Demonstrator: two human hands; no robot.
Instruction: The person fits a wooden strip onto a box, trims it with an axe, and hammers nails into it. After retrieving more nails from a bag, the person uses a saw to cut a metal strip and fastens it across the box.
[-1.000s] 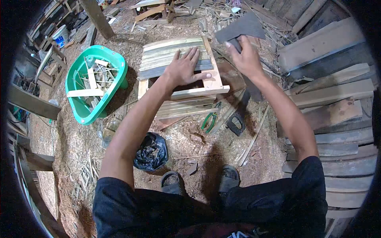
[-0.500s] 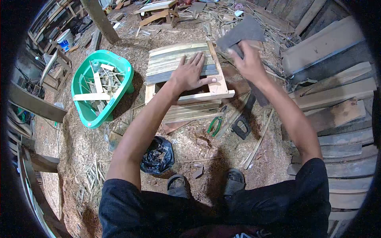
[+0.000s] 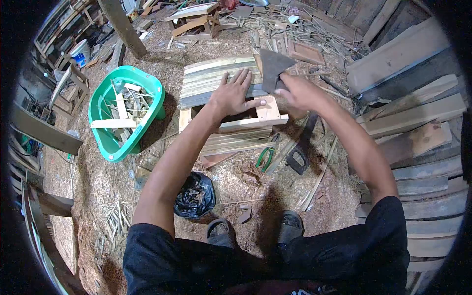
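Note:
A slatted wooden piece (image 3: 211, 73), boxlike with a light wood frame, stands on the floor in front of me. My left hand (image 3: 233, 96) lies flat across its top slats, fingers spread, thumb over the frame's right corner. At the right edge of the frame, my right hand (image 3: 300, 92) grips a dark grey matte sheet that looks like sandpaper (image 3: 274, 66). The sheet is bent and leans against the frame's right side, partly covering it. Some fingers of the right hand are hidden behind it.
A green plastic tub (image 3: 160, 91) with wood offcuts stands at left. Green-handled pliers (image 3: 265, 156) and a dark-handled saw (image 3: 297, 160) lie near the piece. A black-lined bucket (image 3: 195, 196) sits before my feet. Stacked boards (image 3: 418, 123) line the right; a post (image 3: 123, 27) rises behind.
My right hand has come down and left with the sandpaper, from above the frame's right side to against it. My left hand stays flat on the slats.

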